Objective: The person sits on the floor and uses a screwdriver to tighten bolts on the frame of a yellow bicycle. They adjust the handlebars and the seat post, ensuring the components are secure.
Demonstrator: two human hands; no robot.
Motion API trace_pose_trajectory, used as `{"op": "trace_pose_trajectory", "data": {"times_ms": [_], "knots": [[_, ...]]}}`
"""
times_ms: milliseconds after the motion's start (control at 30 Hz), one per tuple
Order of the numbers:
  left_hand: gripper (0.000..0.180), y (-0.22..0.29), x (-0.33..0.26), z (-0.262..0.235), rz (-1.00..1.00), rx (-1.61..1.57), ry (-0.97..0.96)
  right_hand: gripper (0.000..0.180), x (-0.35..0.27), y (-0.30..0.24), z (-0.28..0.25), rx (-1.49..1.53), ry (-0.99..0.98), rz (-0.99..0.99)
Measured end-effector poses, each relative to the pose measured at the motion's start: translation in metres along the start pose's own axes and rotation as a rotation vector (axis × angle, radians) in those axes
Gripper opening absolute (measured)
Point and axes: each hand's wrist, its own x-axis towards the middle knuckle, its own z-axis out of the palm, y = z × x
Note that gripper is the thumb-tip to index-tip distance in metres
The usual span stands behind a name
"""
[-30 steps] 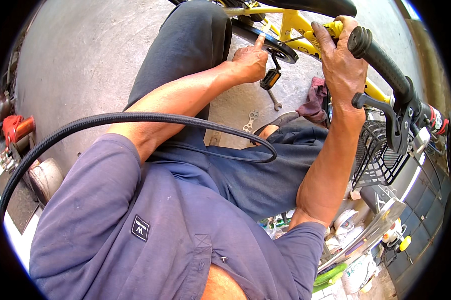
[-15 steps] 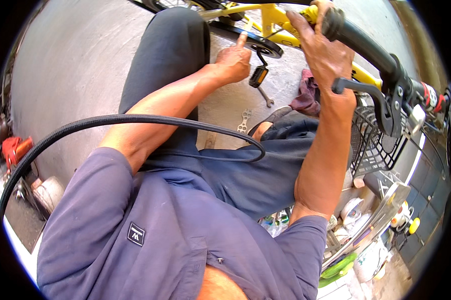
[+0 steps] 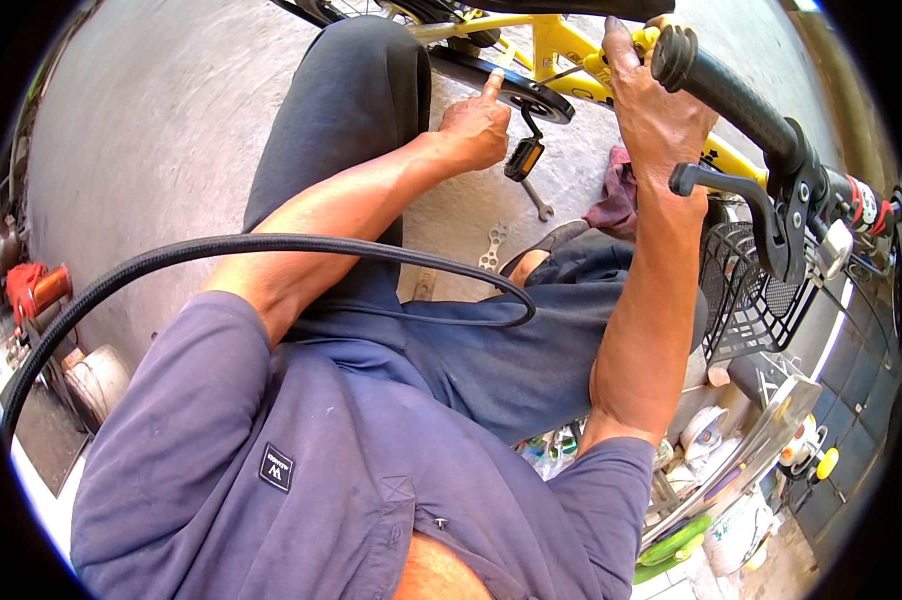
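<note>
A yellow bicycle (image 3: 561, 45) stands in front of me. My left hand (image 3: 474, 128) is curled, with its index finger stretched out against the black chainring guard (image 3: 531, 98), just above the black pedal (image 3: 524, 158). It holds nothing. My right hand (image 3: 653, 105) is clasped around a yellow tube of the bicycle, right beside the black handlebar grip (image 3: 731, 95) and the brake lever (image 3: 741, 195). A black rubber tube (image 3: 271, 245) loops across my left arm and lap.
A flat metal wrench (image 3: 490, 246) and another tool (image 3: 538, 200) lie on the concrete floor by a reddish rag (image 3: 616, 190). A black wire basket (image 3: 761, 290) hangs under the handlebar. Bottles and containers crowd the lower right. A red object (image 3: 36, 285) sits at far left.
The view has shifted a little. My left hand stays at the chainring guard with its finger out, and my right hand keeps its hold on the yellow tube.
</note>
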Motion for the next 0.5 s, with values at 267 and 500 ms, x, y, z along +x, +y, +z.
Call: {"op": "trace_pose_trajectory", "data": {"times_ms": [267, 500], "knots": [[0.021, -0.001, -0.002, -0.001, 0.021, -0.021, 0.002, 0.035, 0.004, -0.007, -0.005, -0.059, -0.112, 0.01], [0.019, -0.001, -0.003, -0.005, 0.029, -0.039, -0.01, 0.031, 0.008, -0.017, -0.009, 0.349, -0.209, 0.224]]}}
